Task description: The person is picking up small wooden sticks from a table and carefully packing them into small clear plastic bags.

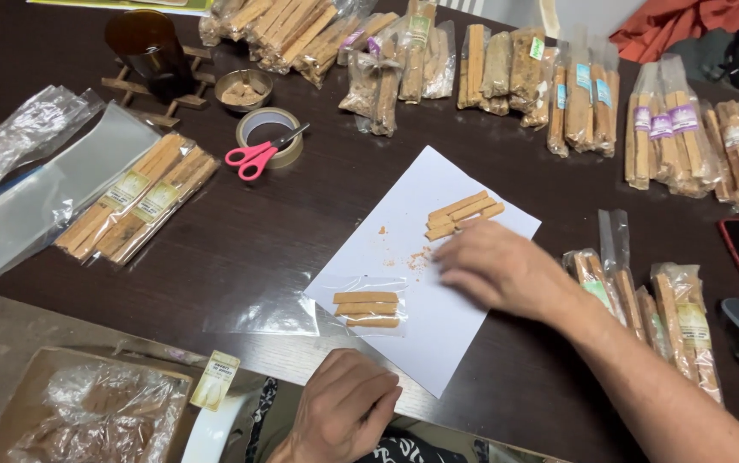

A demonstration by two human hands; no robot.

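the right hand is laid flat on the white paper sheet, fingers loosely spread and stretched toward the loose wooden sticks at about 11 o'clock of it; the fingertips are just beside the sticks, and whether they touch cannot be told. nothing is pinched. the left hand is curled in a loose fist at the table edge, at 6 o'clock of the sheet, with nothing seen held in it.

a small clear bag of three sticks lies at the sheet's lower left, around 8 o'clock of the right hand. crumbs of wood are scattered between the two piles.

as a judgement: a sweeping reach could push the loose sticks off the sheet toward 1 o'clock, since they lie near its upper edge. the crumbs could be smeared onto the dark table by the palm. the forearm passes close to the bagged bundles at 3 o'clock, and these could be knocked if the elbow is swung out.
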